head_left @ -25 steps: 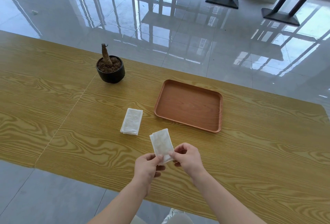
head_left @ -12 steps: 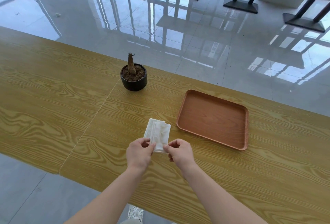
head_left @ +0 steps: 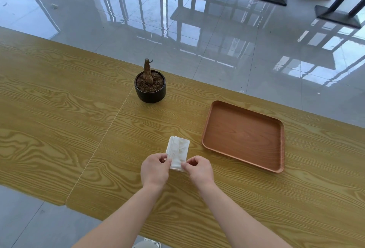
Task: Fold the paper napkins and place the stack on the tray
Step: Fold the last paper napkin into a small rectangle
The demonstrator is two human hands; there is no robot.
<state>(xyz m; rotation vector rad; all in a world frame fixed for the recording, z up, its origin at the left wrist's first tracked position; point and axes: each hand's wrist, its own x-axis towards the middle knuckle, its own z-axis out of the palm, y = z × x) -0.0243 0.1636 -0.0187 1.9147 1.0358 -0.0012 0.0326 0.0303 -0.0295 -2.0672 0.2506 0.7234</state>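
Observation:
A white folded napkin (head_left: 178, 152) lies on top of the folded napkin stack on the wooden table, left of the tray; the stack's edges peek out at its upper left. My left hand (head_left: 155, 169) pinches the napkin's near left corner. My right hand (head_left: 198, 168) pinches its near right corner. The brown wooden tray (head_left: 245, 135) sits to the right of the napkins with nothing in it.
A small black pot (head_left: 150, 87) with soil and a bare stump stands behind the napkins near the table's far edge. A seam (head_left: 102, 141) runs across the tabletop left of my hands. Shiny floor and black table bases lie beyond.
I carried the folded napkin from in front of me leftward and forward onto the stack. It now rests lower on the stack, and the view has shifted so everything sits further right.

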